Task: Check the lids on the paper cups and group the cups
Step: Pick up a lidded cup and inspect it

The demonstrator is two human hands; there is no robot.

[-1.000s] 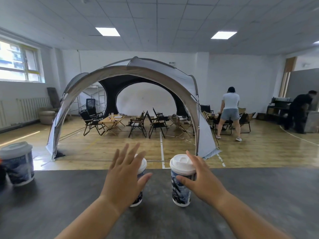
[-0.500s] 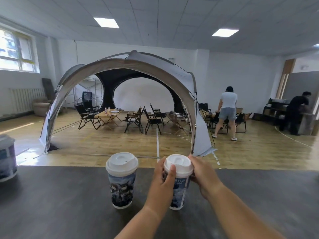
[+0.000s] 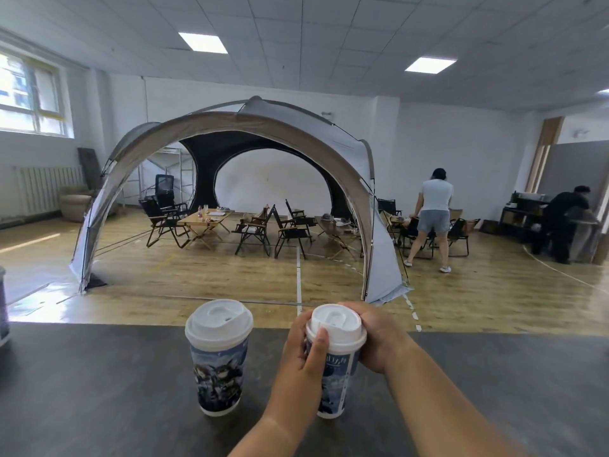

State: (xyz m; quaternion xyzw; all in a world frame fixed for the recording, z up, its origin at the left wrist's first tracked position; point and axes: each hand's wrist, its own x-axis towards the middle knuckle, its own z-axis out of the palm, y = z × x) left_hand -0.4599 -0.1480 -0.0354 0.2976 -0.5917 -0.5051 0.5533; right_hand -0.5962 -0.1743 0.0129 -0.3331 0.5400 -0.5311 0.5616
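Two printed paper cups with white lids stand upright on the dark table (image 3: 99, 390). The right cup (image 3: 337, 380) is held from both sides. My left hand (image 3: 304, 357) wraps its left side, thumb up against the lid rim (image 3: 336, 324). My right hand (image 3: 379, 338) curls round the lid's right edge. The left cup (image 3: 219, 367) stands free beside it, a small gap apart, its lid (image 3: 219, 321) on. A third cup (image 3: 3, 308) shows only partly at the far left edge.
The table's far edge runs just behind the cups. Beyond it lies a wooden floor with a large dome tent (image 3: 230, 199), folding chairs and low tables. Two people (image 3: 433, 219) stand far off at the right.
My left hand left the left cup and went over to the right cup, which both hands now hold. The view shifted, so the far-left cup slid almost out of frame.
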